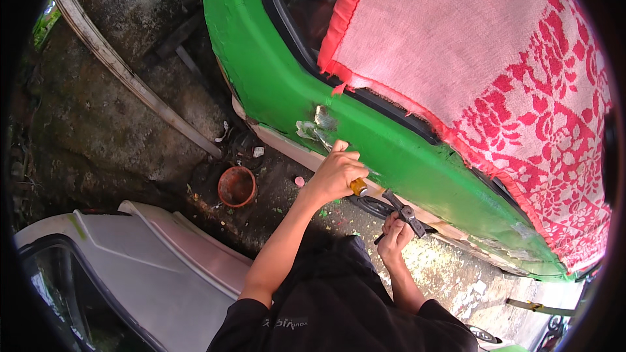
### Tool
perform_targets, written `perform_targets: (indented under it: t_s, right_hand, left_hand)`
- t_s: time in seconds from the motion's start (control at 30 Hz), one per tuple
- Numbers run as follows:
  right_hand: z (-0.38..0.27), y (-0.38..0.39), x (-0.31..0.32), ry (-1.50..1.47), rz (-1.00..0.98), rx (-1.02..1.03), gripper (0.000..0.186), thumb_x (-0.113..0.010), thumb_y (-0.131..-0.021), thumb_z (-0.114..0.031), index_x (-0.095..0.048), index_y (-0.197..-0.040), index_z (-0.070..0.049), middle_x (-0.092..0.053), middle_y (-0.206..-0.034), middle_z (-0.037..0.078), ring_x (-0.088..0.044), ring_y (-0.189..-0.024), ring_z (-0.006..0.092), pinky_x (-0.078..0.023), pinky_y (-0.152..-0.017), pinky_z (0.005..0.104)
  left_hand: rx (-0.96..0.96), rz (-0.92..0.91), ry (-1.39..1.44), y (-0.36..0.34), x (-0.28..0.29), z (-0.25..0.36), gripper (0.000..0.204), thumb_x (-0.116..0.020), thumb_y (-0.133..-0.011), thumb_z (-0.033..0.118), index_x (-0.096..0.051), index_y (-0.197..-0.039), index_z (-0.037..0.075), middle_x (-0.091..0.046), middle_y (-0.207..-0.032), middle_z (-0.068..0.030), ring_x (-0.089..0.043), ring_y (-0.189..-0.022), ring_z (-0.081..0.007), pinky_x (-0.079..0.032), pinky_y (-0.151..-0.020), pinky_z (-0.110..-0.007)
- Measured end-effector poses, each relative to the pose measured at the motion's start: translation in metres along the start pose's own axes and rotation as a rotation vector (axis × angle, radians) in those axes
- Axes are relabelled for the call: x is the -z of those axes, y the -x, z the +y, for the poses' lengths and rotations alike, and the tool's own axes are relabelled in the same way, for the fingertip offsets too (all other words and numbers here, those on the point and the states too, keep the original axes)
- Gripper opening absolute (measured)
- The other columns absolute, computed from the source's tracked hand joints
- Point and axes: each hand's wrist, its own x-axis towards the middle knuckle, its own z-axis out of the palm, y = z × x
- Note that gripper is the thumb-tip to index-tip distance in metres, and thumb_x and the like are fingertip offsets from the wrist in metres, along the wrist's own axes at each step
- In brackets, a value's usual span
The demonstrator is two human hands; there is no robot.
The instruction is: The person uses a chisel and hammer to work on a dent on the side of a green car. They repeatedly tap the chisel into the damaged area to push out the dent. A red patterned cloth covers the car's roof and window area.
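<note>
Along the green car body panel [365, 124], my left hand [334, 173] is closed around a tool with an amber handle [358, 187]. The handle's butt end sticks out toward my right hand; its working end is mostly hidden by my fingers, so I cannot tell its exact kind. Just beyond those fingers is a patch of scraped, bare-looking surface [323, 119]. My right hand [393, 238] grips a dark hammer [407, 214], its head raised near the panel's lower edge, a short distance from the amber handle and apart from it.
A red-and-white floral towel [521, 91] covers the car's windows. On the littered ground [287, 186] stands a terracotta-coloured pot [237, 187]. A grey vehicle [150, 267] is at lower left. Dark cable or hose [372, 207] lies below the panel; a pale curved strip [130, 78] leans at left.
</note>
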Motion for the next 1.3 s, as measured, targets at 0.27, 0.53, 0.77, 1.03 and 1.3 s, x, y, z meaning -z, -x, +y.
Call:
perform_targets:
  t_s: [0.27,0.53,0.77,1.03,1.3]
  right_hand:
    - [-0.008,0.000,-0.008,-0.043,-0.026,0.026,0.053,-0.042,-0.106,-0.048,-0.044,-0.079,-0.002,-0.035,-0.061,-0.002,-0.030,-0.051,0.0059,-0.022,-0.046,0.0234]
    - [-0.007,0.006,-0.004,-0.069,-0.037,-0.002,0.053,-0.042,-0.106,-0.048,-0.043,-0.081,-0.002,-0.037,-0.063,-0.001,-0.031,-0.052,0.0067,-0.024,-0.046,0.0234]
    - [-0.002,0.018,0.013,-0.068,-0.078,0.135,0.051,-0.043,-0.106,-0.046,-0.044,-0.079,-0.004,-0.037,-0.063,-0.001,-0.034,-0.054,0.0094,-0.027,-0.049,0.0258]
    - [0.013,0.027,0.016,-0.047,-0.083,0.128,0.045,-0.040,-0.108,-0.040,-0.046,-0.083,-0.003,-0.039,-0.064,-0.001,-0.036,-0.056,0.0096,-0.027,-0.050,0.0266]
    - [0.000,0.030,0.009,-0.022,0.011,0.055,0.049,-0.044,-0.107,-0.045,-0.044,-0.080,-0.005,-0.038,-0.065,-0.001,-0.033,-0.056,0.0076,-0.026,-0.049,0.0251]
  left_hand:
    - [-0.037,-0.156,-0.022,0.003,-0.009,0.008,0.016,-0.078,-0.065,0.012,-0.074,-0.080,0.014,-0.067,-0.071,-0.0005,-0.062,-0.082,-0.0187,-0.038,-0.094,-0.040]
    - [-0.051,-0.171,-0.044,0.004,-0.013,0.003,0.018,-0.077,-0.066,0.012,-0.076,-0.083,0.017,-0.069,-0.073,-0.0004,-0.062,-0.081,-0.0183,-0.039,-0.093,-0.040]
    - [-0.087,-0.044,-0.028,0.012,-0.021,-0.001,0.021,-0.075,-0.062,0.014,-0.054,-0.061,0.013,-0.056,-0.062,0.0011,-0.057,-0.075,-0.0186,-0.038,-0.089,-0.041]
    - [-0.123,-0.048,-0.015,0.014,-0.017,-0.004,0.022,-0.076,-0.061,0.016,-0.054,-0.061,0.013,-0.054,-0.061,0.0018,-0.056,-0.074,-0.0178,-0.036,-0.088,-0.040]
    - [-0.125,-0.011,-0.009,0.014,-0.019,-0.002,0.021,-0.076,-0.060,0.013,-0.055,-0.060,0.012,-0.055,-0.060,0.0018,-0.056,-0.071,-0.0183,-0.036,-0.086,-0.039]
